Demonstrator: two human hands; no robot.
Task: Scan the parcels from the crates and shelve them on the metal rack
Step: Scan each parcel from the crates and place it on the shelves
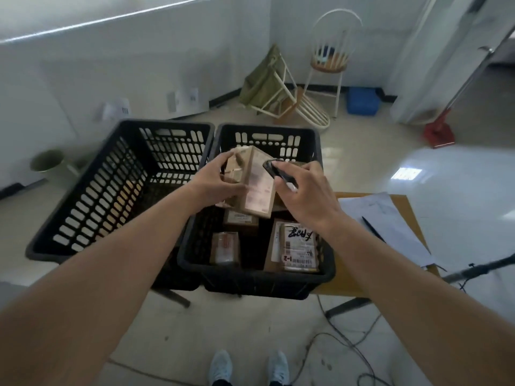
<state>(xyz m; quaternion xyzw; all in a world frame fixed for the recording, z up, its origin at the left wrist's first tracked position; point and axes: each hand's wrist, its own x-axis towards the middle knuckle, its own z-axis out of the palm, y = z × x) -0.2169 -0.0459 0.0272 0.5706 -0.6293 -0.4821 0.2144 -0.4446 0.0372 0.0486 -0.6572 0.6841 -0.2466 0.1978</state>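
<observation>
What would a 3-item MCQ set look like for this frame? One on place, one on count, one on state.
1. Where does the black pen lie?
A. On the white paper sheets on the wooden table
B. Inside the left black plastic crate
C. On the floor by the shoes

2. How many black slotted plastic crates stand side by side?
A. One
B. Two
C. Four

3. What is the left hand doing?
A. Hanging idle
B. Pressing flat on the table
C. Gripping a brown cardboard parcel

Answers:
1 A: the pen rests on the paper sheets right of the crates.
2 B: a left crate and a right crate sit next to each other.
3 C: its fingers curl round the cardboard parcel above the right crate, while the right hand holds a black handheld scanner by it.
</observation>
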